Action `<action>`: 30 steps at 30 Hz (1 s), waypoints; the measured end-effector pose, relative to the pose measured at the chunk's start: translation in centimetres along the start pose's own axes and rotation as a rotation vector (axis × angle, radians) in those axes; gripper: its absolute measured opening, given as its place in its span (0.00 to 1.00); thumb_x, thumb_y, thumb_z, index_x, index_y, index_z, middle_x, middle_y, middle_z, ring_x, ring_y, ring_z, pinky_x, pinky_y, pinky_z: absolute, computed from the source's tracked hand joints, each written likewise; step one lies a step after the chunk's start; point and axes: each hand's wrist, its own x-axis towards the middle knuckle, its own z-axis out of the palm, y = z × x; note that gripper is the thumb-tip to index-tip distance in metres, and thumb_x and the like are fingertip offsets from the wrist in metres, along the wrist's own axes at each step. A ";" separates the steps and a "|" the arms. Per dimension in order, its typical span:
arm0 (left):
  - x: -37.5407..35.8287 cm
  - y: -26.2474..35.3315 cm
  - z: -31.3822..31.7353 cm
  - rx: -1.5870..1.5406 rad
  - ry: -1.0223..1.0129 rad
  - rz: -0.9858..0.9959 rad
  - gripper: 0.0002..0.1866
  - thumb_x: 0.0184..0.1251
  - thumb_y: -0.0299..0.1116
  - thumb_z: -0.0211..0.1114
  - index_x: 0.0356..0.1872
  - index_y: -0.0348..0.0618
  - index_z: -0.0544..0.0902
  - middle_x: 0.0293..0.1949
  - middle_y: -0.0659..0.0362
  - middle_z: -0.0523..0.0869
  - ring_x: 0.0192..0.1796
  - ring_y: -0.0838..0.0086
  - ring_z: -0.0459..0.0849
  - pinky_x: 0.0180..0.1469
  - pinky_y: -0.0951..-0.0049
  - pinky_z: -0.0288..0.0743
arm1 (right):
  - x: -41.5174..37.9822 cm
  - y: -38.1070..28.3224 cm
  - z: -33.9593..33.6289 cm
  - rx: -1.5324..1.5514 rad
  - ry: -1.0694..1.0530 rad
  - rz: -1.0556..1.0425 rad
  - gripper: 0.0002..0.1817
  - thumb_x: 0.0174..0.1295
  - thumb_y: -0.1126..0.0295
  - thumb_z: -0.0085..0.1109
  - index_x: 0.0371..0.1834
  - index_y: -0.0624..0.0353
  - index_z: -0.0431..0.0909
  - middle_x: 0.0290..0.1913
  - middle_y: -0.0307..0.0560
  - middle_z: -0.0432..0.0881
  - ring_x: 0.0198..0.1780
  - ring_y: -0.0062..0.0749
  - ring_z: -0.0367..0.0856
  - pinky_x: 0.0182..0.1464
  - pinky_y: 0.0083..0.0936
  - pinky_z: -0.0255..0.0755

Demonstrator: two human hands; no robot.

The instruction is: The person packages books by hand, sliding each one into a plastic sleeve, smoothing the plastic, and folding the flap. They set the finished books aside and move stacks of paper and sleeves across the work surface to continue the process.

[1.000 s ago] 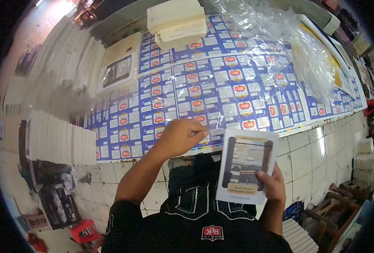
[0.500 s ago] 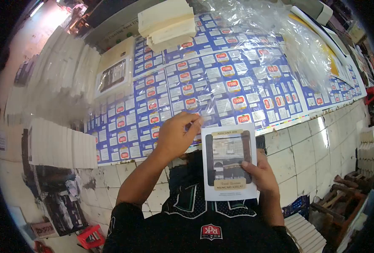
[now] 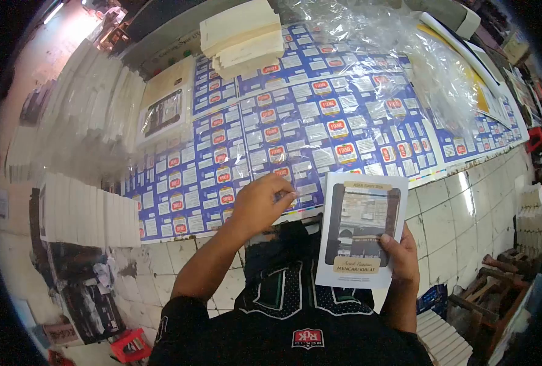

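My right hand (image 3: 403, 253) grips a thin white book (image 3: 364, 230) by its right edge, thumb on the front cover. The cover carries a dark-framed photo, with printed titles above and below. My left hand (image 3: 263, 202) is closed, thumb and fingertips pinched together just over the front edge of the table. Whatever is in that pinch, if anything, I cannot make out. Beneath and beyond the left hand lies the blue printed sheet (image 3: 295, 132) with red labels, and faint clear plastic glints on it.
Tall stacks of wrapped books (image 3: 88, 104) line the left side, with a row of white blocks (image 3: 88, 210) below. A plastic-covered book (image 3: 162, 113) lies near them. Cream paper stacks (image 3: 243, 36) stand at the back. Crumpled clear plastic (image 3: 429, 67) covers the back right.
My right hand has carried the book to the right, away from the left hand, and it now leans slightly. My left hand has moved slightly toward my body, still pinched.
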 end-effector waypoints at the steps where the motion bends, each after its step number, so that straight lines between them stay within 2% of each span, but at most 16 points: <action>1: 0.1 -0.2 0.3 -0.028 0.040 0.018 0.11 0.62 0.39 0.68 0.32 0.42 0.86 0.36 0.54 0.85 0.38 0.61 0.85 0.41 0.65 0.77 | 0.0 0.1 0.0 -0.006 0.011 -0.040 0.35 0.62 0.68 0.61 0.70 0.70 0.60 0.61 0.54 0.75 0.61 0.36 0.75 0.63 0.33 0.68; 6: 0.4 -0.3 0.5 -0.069 0.036 0.017 0.11 0.64 0.38 0.67 0.36 0.40 0.86 0.36 0.53 0.85 0.36 0.62 0.85 0.40 0.66 0.77 | 2.0 0.2 1.7 0.018 -0.022 0.016 0.32 0.62 0.69 0.62 0.68 0.68 0.62 0.61 0.54 0.76 0.60 0.35 0.75 0.63 0.33 0.67; 8: 0.7 -0.1 0.3 -0.079 0.056 0.002 0.12 0.65 0.38 0.67 0.38 0.39 0.87 0.35 0.52 0.85 0.35 0.63 0.85 0.39 0.68 0.77 | 3.2 1.1 2.0 0.016 -0.043 0.108 0.29 0.63 0.70 0.60 0.66 0.67 0.65 0.59 0.53 0.77 0.59 0.34 0.76 0.63 0.31 0.67; 10: 0.8 0.0 0.0 -0.255 0.159 -0.118 0.12 0.68 0.37 0.66 0.40 0.37 0.86 0.35 0.51 0.85 0.35 0.67 0.84 0.38 0.70 0.76 | 3.5 1.8 1.8 -0.013 -0.041 0.120 0.26 0.64 0.73 0.57 0.65 0.67 0.65 0.58 0.53 0.78 0.58 0.33 0.76 0.63 0.30 0.67; 11: 0.9 -0.4 0.3 -0.331 0.285 -0.064 0.12 0.69 0.35 0.65 0.41 0.36 0.86 0.35 0.53 0.85 0.35 0.71 0.84 0.37 0.73 0.74 | 3.5 2.2 1.5 -0.014 -0.013 0.144 0.25 0.65 0.74 0.57 0.65 0.66 0.65 0.58 0.52 0.78 0.58 0.33 0.76 0.63 0.30 0.67; 12: 1.1 -0.5 0.1 -0.331 0.287 -0.064 0.12 0.69 0.35 0.65 0.41 0.36 0.86 0.35 0.53 0.85 0.35 0.71 0.84 0.37 0.73 0.74 | 3.6 2.3 1.3 -0.015 0.017 0.167 0.24 0.65 0.75 0.56 0.65 0.66 0.65 0.58 0.52 0.78 0.58 0.32 0.76 0.63 0.30 0.67; 14: 1.4 -0.4 -0.7 -0.413 0.440 -0.072 0.11 0.70 0.33 0.64 0.42 0.35 0.86 0.35 0.55 0.85 0.38 0.73 0.83 0.39 0.75 0.74 | 3.5 2.4 0.8 -0.022 0.002 0.145 0.25 0.65 0.75 0.56 0.65 0.66 0.65 0.58 0.51 0.78 0.58 0.32 0.76 0.63 0.30 0.67; 16: 1.6 0.0 -0.9 -0.441 0.453 -0.053 0.10 0.70 0.31 0.63 0.44 0.34 0.85 0.37 0.55 0.85 0.40 0.73 0.84 0.43 0.76 0.74 | 3.3 2.4 0.6 -0.027 -0.003 0.120 0.25 0.66 0.75 0.55 0.65 0.66 0.64 0.58 0.51 0.78 0.58 0.32 0.76 0.63 0.30 0.67; 18: 1.7 0.5 -0.8 -0.297 0.461 0.150 0.09 0.71 0.29 0.62 0.44 0.34 0.85 0.37 0.55 0.86 0.39 0.74 0.82 0.45 0.76 0.74 | 3.3 2.3 0.6 -0.050 -0.002 0.115 0.25 0.65 0.75 0.56 0.66 0.66 0.64 0.58 0.51 0.78 0.58 0.32 0.76 0.63 0.30 0.67; 19: 1.5 0.8 -1.1 -0.323 0.423 0.068 0.09 0.71 0.29 0.62 0.44 0.34 0.85 0.39 0.55 0.86 0.42 0.74 0.82 0.47 0.75 0.73 | 3.3 2.2 0.6 -0.052 -0.002 0.114 0.25 0.65 0.75 0.56 0.66 0.66 0.64 0.58 0.51 0.78 0.58 0.32 0.76 0.63 0.30 0.67; 20: 1.5 1.0 -1.3 -0.322 0.423 0.069 0.09 0.71 0.29 0.62 0.44 0.34 0.85 0.39 0.55 0.86 0.42 0.74 0.82 0.47 0.75 0.73 | 3.3 2.0 0.7 -0.063 0.001 0.116 0.25 0.65 0.74 0.56 0.65 0.66 0.64 0.58 0.51 0.78 0.59 0.32 0.75 0.63 0.30 0.67; 22: 1.5 1.1 -1.5 -0.233 0.479 0.097 0.09 0.69 0.28 0.63 0.44 0.34 0.85 0.40 0.52 0.86 0.41 0.68 0.85 0.45 0.72 0.76 | 3.1 1.7 1.1 -0.072 0.005 0.119 0.25 0.65 0.74 0.56 0.65 0.66 0.64 0.58 0.51 0.78 0.59 0.33 0.75 0.63 0.30 0.67; 23: 1.5 1.1 -1.3 -0.232 0.480 0.094 0.09 0.69 0.28 0.63 0.44 0.34 0.85 0.40 0.52 0.86 0.41 0.68 0.85 0.45 0.72 0.76 | 2.9 1.5 1.4 -0.058 -0.012 0.117 0.26 0.65 0.74 0.56 0.66 0.66 0.64 0.58 0.52 0.78 0.59 0.33 0.75 0.63 0.30 0.67; 25: 1.0 1.2 -0.6 -0.122 0.430 0.189 0.09 0.67 0.28 0.64 0.43 0.35 0.86 0.40 0.51 0.86 0.40 0.64 0.85 0.44 0.70 0.77 | 2.7 1.2 2.2 -0.044 -0.032 0.117 0.26 0.65 0.73 0.56 0.66 0.66 0.63 0.58 0.53 0.77 0.59 0.34 0.75 0.63 0.30 0.67; 27: 0.4 1.4 -0.5 -0.091 0.395 0.196 0.08 0.66 0.28 0.64 0.43 0.37 0.86 0.39 0.51 0.85 0.40 0.61 0.85 0.44 0.68 0.77 | 2.5 1.3 3.3 0.077 -0.086 0.152 0.28 0.66 0.72 0.56 0.68 0.66 0.62 0.58 0.54 0.77 0.58 0.35 0.76 0.62 0.31 0.68; 30: -0.8 0.4 0.3 0.061 0.341 0.219 0.10 0.64 0.26 0.64 0.46 0.40 0.86 0.40 0.52 0.84 0.42 0.58 0.83 0.45 0.63 0.75 | 2.8 2.2 4.4 0.126 -0.018 0.190 0.29 0.66 0.71 0.57 0.68 0.66 0.61 0.59 0.54 0.76 0.58 0.35 0.77 0.61 0.32 0.70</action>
